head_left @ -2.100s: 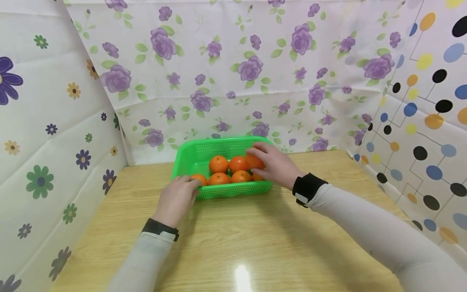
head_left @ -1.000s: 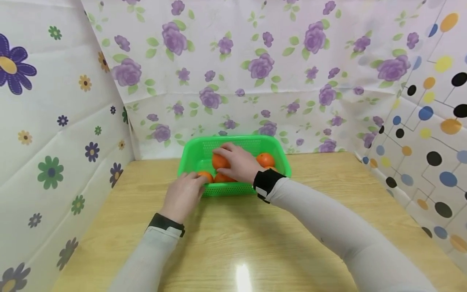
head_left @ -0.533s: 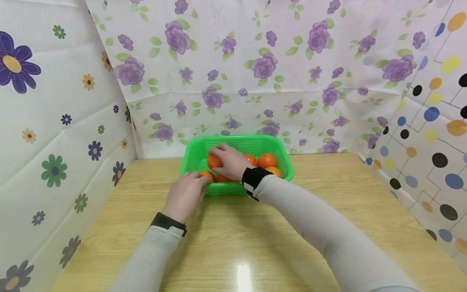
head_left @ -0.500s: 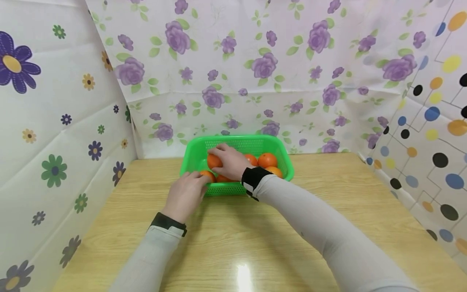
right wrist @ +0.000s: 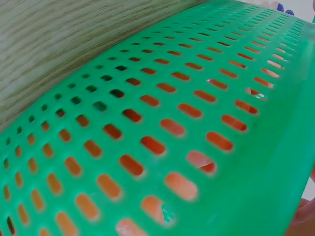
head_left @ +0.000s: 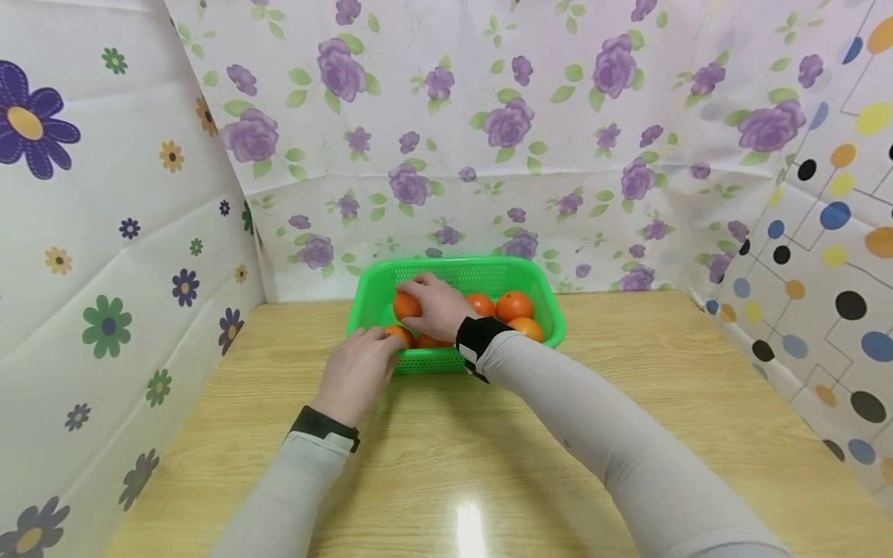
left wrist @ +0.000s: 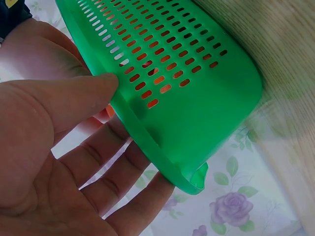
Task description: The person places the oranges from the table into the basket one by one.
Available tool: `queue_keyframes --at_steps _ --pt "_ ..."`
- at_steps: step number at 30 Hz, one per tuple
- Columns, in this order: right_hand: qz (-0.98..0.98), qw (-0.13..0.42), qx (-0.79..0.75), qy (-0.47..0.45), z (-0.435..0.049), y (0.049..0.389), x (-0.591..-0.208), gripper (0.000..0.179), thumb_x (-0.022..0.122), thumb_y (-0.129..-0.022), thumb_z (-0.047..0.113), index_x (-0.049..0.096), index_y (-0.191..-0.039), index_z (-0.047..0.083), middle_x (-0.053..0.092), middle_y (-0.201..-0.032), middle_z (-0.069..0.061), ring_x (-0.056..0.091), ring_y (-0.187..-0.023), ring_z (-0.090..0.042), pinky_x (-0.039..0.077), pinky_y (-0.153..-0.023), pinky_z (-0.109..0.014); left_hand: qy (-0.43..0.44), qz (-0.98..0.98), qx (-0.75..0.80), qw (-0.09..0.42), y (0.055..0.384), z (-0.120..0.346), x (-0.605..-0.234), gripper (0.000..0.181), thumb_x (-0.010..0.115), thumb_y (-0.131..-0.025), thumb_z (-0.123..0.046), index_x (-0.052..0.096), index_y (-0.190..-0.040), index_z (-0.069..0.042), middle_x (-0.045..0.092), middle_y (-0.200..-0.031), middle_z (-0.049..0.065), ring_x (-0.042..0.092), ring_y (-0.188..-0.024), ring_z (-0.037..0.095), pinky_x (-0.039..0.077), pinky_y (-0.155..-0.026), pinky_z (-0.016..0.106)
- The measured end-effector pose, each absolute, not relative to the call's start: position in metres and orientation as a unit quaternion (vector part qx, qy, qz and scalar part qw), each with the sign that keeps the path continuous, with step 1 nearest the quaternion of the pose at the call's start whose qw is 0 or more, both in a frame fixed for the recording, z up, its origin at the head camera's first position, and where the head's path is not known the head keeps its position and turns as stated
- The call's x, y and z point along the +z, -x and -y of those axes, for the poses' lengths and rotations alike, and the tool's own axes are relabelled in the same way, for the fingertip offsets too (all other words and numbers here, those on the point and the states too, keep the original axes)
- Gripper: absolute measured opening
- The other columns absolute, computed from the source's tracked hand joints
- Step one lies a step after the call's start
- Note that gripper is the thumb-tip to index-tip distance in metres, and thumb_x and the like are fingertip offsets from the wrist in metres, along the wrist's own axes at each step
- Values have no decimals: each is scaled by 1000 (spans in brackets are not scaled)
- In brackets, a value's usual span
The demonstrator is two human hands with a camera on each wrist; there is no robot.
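Note:
A green plastic basket (head_left: 547, 310) with slotted sides stands on the table and holds several oranges (head_left: 514, 306) in two rows. My left hand (head_left: 354, 373) pinches the rim at the near left corner. In the left wrist view, the thumb (left wrist: 98, 91) lies outside the rim (left wrist: 147, 135), and the fingers reach behind it. Over the left part of the basket, my right hand (head_left: 441, 305) grips an orange (head_left: 406, 306) between thumb and fingers. In the right wrist view the basket wall (right wrist: 236, 187) hides nearly all of that hand; orange fruit shows through the slots.
The basket is on a light wooden table (head_left: 432, 465), near its back edge. Behind it hangs a cloth (head_left: 460, 132) with purple roses. Patterned cloths also close off the left side (head_left: 153, 256) and the right side (head_left: 823, 302).
My right hand has left an orange at the basket's right end, moved left and taken hold of another. The left hand keeps its hold on the rim. The head view has shifted slightly.

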State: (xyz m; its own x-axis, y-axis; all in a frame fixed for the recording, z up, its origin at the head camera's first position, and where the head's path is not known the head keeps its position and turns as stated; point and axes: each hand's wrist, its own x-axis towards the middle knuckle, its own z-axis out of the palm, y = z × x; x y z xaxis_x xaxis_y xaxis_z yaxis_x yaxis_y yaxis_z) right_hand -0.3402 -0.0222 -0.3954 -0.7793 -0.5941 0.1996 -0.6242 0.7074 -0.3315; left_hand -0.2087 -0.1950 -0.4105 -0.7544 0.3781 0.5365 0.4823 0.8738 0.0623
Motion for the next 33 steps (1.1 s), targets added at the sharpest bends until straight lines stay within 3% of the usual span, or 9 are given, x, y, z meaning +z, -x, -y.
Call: queue_keyframes --at_steps 19,33 --pt "941 31 166 -294 47 346 -393 66 79 -105 37 52 -164 22 54 -157 -11 67 -120 -29 60 -94 -44 229 933 -94 261 209 195 -410 17 90 -92 -6 83 -107 -10 76 -100 8 65 -84 32 59 -73 42" --pt "939 19 155 -306 54 361 -404 65 79 -106 35 52 -164 21 54 -155 -16 65 -124 -34 60 -96 -46 226 934 -88 263 209 196 -410 16 90 -93 -6 83 -106 -11 75 -97 8 64 -83 31 59 -72 41"
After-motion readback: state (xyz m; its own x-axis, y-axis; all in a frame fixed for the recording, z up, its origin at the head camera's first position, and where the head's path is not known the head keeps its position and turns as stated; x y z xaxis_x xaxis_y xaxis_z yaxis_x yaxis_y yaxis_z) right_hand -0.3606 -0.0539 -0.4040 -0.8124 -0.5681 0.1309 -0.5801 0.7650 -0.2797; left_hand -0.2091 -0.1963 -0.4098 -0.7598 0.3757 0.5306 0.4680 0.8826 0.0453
